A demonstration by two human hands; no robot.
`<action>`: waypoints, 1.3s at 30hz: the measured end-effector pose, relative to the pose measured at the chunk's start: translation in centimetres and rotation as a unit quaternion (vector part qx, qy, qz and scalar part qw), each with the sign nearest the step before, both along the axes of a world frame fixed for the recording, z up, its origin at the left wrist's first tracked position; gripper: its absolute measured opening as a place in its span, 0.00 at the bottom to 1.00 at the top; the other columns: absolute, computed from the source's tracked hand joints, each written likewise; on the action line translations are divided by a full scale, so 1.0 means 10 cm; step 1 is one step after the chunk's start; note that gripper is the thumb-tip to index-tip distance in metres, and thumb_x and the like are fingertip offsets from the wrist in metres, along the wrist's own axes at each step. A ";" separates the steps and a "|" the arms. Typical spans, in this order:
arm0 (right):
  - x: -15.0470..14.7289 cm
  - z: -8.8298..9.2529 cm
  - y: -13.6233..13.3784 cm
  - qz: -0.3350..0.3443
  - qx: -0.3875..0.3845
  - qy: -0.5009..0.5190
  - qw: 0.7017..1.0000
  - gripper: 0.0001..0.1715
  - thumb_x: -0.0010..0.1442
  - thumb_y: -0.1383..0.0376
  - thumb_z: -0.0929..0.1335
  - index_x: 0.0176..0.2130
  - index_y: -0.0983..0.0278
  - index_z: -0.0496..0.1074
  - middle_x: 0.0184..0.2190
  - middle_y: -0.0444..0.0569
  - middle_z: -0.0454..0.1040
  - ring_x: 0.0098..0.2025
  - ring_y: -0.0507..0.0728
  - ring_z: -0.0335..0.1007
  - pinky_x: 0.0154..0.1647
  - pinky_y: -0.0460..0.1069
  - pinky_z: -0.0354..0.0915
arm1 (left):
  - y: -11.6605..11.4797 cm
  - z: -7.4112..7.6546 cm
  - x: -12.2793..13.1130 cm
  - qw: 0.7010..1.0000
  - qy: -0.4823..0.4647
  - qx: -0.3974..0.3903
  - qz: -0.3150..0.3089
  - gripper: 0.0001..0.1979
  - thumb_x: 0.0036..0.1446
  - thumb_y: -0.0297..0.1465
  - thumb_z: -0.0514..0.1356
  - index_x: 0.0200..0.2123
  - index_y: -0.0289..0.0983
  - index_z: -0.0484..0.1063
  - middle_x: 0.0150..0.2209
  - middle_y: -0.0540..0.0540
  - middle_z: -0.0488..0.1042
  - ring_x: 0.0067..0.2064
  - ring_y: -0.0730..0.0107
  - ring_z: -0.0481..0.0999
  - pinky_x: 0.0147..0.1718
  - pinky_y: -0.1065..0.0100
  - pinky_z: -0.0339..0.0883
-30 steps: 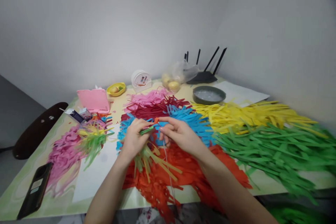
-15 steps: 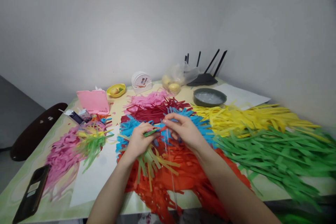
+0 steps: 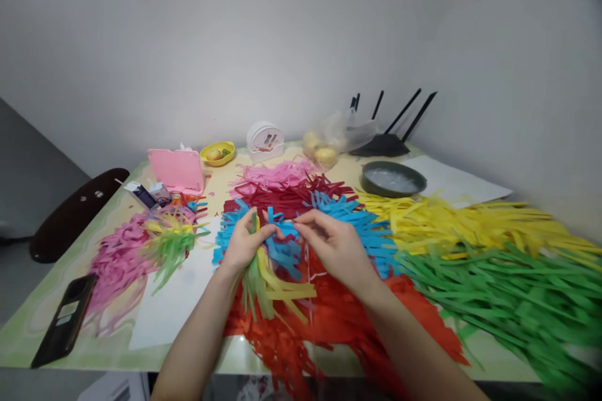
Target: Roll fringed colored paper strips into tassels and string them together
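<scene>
My left hand (image 3: 243, 244) is closed around a bunch of paper strips (image 3: 263, 282), green and yellow with some blue, whose ends hang below the fingers. My right hand (image 3: 335, 244) pinches just to the right of it, at the end of a blue strip (image 3: 288, 227). A thin clear strand (image 3: 309, 263) hangs down from beneath the right fingers. Under both hands lie red-orange strips (image 3: 329, 301), with blue strips (image 3: 371, 232) and dark red strips (image 3: 282, 197) behind them.
Yellow strips (image 3: 470, 222) and green strips (image 3: 493, 288) spread to the right. A finished-looking multicoloured bunch (image 3: 174, 232) rests on pink strips (image 3: 117, 257) at left, near a phone (image 3: 66, 319). Behind stand a grey round pan (image 3: 394, 179), a yellow bowl (image 3: 218, 155) and a black router (image 3: 383, 145).
The held bunch has turned, so a green end points up and a blue strip shows between my hands. My right hand has lowered slightly. The whole view has shifted a little.
</scene>
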State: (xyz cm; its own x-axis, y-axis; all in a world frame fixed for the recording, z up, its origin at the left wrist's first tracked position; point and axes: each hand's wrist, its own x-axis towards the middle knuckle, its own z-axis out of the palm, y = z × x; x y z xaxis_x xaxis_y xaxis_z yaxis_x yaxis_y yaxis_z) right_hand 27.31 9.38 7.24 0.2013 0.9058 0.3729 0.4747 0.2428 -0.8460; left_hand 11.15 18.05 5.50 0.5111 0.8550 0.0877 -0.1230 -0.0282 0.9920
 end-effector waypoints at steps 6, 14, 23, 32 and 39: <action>-0.10 0.00 -0.03 -0.022 0.008 -0.019 1.000 0.15 0.61 0.60 0.65 0.37 0.64 0.79 0.21 0.44 0.72 0.20 0.51 0.60 0.22 0.45 0.55 | 0.02 -0.01 -0.01 0.999 -0.005 -0.033 0.022 0.24 0.40 0.47 0.71 0.30 0.34 0.73 0.26 0.46 0.78 0.31 0.65 0.77 0.35 0.67 0.68; -0.14 -0.01 -0.03 -0.010 -0.002 -0.003 1.000 0.15 0.60 0.60 0.66 0.37 0.65 0.80 0.21 0.45 0.72 0.20 0.50 0.59 0.21 0.45 0.56 | 0.01 -0.01 -0.01 0.999 -0.011 -0.043 0.031 0.22 0.40 0.47 0.71 0.26 0.34 0.75 0.23 0.48 0.75 0.28 0.70 0.73 0.32 0.69 0.66; -0.07 0.01 0.02 0.069 -0.074 0.097 0.990 0.23 0.59 0.59 0.67 0.52 0.66 0.71 0.21 0.41 0.70 0.23 0.51 0.64 0.24 0.45 0.59 | -0.06 0.02 -0.03 0.998 0.062 0.023 0.003 0.17 0.44 0.42 0.70 0.27 0.33 0.76 0.23 0.50 0.74 0.26 0.73 0.69 0.29 0.71 0.62; -0.01 0.05 0.02 0.155 -0.142 0.195 0.958 0.26 0.57 0.55 0.69 0.51 0.66 0.68 0.19 0.38 0.69 0.15 0.47 0.56 0.16 0.44 0.54 | -0.06 0.07 -0.01 0.997 0.063 0.014 -0.041 0.18 0.44 0.43 0.70 0.27 0.33 0.77 0.24 0.49 0.76 0.28 0.70 0.72 0.32 0.69 0.65; 0.01 -0.05 0.12 0.137 -0.143 0.223 0.955 0.19 0.52 0.52 0.73 0.33 0.64 0.70 0.16 0.38 0.66 0.15 0.46 0.54 0.14 0.42 0.48 | -0.07 -0.01 0.01 0.993 0.095 0.035 -0.058 0.16 0.46 0.42 0.69 0.25 0.32 0.78 0.24 0.48 0.77 0.27 0.70 0.71 0.31 0.69 0.64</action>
State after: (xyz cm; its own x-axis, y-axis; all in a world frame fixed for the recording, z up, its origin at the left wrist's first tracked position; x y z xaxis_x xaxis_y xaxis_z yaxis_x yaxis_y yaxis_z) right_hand 27.45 10.54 6.76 0.0228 0.9991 0.0359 0.0045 0.0358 -0.9993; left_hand 11.28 17.33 5.44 0.6194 0.7842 0.0375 0.0600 -0.0949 0.9937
